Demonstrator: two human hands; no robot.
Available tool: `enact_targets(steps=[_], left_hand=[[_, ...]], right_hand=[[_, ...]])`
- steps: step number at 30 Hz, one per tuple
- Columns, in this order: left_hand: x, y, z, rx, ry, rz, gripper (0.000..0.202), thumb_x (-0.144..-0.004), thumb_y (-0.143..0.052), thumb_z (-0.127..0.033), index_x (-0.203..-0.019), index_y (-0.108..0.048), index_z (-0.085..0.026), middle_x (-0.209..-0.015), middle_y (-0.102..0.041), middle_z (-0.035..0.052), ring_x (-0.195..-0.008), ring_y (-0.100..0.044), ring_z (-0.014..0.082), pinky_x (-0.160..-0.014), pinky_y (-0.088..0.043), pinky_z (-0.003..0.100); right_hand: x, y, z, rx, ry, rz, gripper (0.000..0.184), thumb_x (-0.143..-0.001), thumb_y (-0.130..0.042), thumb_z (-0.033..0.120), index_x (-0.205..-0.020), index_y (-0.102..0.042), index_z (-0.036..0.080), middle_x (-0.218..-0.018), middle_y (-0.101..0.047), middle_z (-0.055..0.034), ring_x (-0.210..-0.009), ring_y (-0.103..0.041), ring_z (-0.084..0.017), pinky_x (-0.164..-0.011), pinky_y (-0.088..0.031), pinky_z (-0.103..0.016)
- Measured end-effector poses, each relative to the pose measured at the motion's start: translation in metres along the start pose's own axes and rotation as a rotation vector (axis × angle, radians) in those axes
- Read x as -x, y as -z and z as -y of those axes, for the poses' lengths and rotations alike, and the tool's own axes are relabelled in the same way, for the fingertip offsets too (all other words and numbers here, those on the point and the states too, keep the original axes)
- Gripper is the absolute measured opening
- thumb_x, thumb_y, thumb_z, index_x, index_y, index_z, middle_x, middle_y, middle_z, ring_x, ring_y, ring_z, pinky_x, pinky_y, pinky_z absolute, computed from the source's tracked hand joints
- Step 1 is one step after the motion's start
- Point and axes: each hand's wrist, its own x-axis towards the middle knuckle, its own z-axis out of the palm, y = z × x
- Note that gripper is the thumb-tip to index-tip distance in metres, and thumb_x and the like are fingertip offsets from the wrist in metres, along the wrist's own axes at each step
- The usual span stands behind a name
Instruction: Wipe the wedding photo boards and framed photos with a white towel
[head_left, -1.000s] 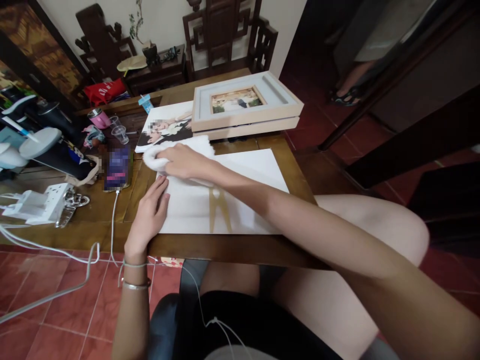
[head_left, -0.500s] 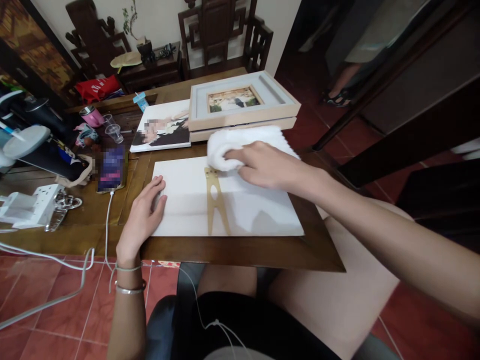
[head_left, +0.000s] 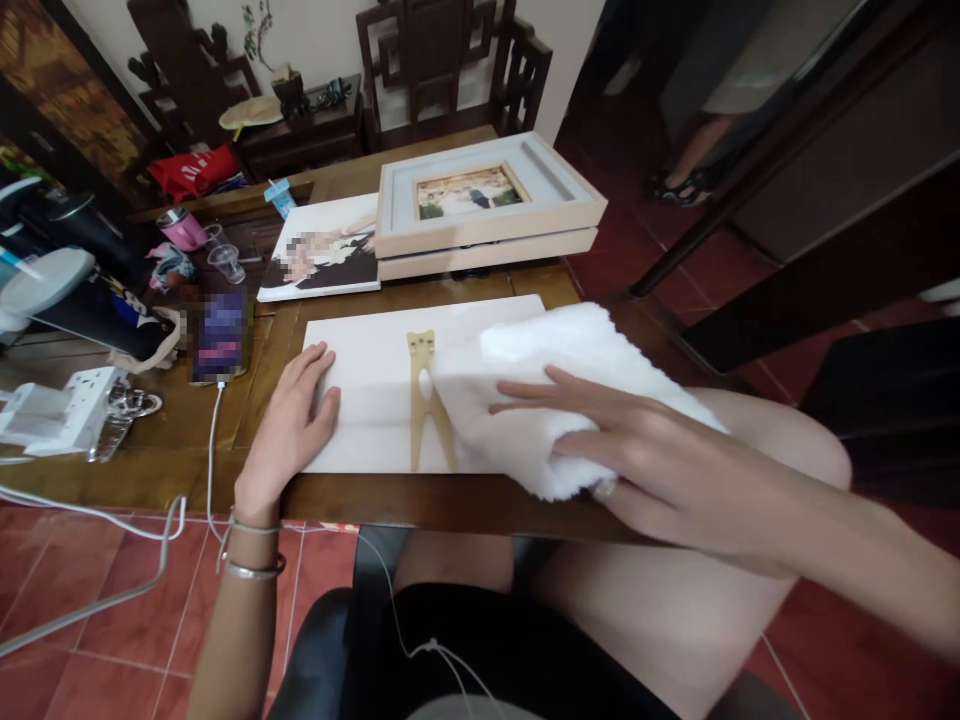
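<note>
A white board, the back of a picture frame (head_left: 367, 375), lies flat on the wooden table (head_left: 352, 495), with a tan stand piece (head_left: 427, 410) at its middle. My left hand (head_left: 292, 420) rests flat on the board's left edge, fingers stretched out. My right hand (head_left: 645, 450) holds a fluffy white cloth (head_left: 540, 390) and presses it on the board's right part, near the table's front edge. Its fingers lie over and around the cloth.
Two stacked framed photos (head_left: 487, 205) and a canvas photo print (head_left: 322, 260) lie behind the board. A phone on a cable (head_left: 221, 335), plastic cups (head_left: 225, 262), a pink tumbler (head_left: 180, 230) and a white power strip (head_left: 67, 405) sit at the left. Another person's legs (head_left: 690, 160) stand at the far right.
My right hand has swept the cloth from the board's far left, across its top, to the near right part. The left hand has stayed on the left edge.
</note>
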Motion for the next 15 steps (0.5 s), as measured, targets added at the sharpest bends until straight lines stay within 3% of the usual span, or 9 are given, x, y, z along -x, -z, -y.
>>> enact_targets(steps=[8, 11, 15], left_hand=[[0.001, -0.005, 0.005, 0.051, -0.021, 0.036, 0.052, -0.102, -0.04, -0.038, -0.149, -0.041, -0.016, -0.161, -0.033, 0.0125, -0.153, -0.022, 0.0242, -0.125, -0.021, 0.047], [0.001, -0.006, 0.007, 0.065, -0.013, 0.014, 0.05, -0.103, -0.039, -0.039, -0.147, -0.044, -0.015, -0.16, -0.036, 0.0125, -0.151, -0.025, 0.0231, -0.124, -0.023, 0.047], [0.001, -0.006, 0.007, 0.058, -0.021, 0.002, 0.049, -0.103, -0.038, -0.038, -0.147, -0.045, -0.015, -0.159, -0.038, 0.0122, -0.15, -0.028, 0.0224, -0.124, -0.023, 0.048]], right_hand=[[-0.062, -0.017, -0.072, 0.11, -0.064, -0.069, 0.038, -0.073, -0.047, 0.003, -0.098, -0.068, 0.02, -0.123, -0.07, -0.0107, -0.137, -0.048, -0.033, -0.114, -0.035, -0.063], [-0.07, -0.021, -0.07, 0.161, -0.095, -0.067, 0.04, -0.074, -0.048, 0.002, -0.105, -0.069, 0.015, -0.131, -0.065, -0.0169, -0.136, -0.048, -0.036, -0.113, -0.033, -0.066], [-0.044, -0.027, -0.036, 0.18, -0.027, -0.068, 0.033, -0.071, -0.05, 0.002, -0.094, -0.071, 0.012, -0.136, -0.06, -0.0219, -0.139, -0.043, -0.04, -0.114, -0.03, -0.068]])
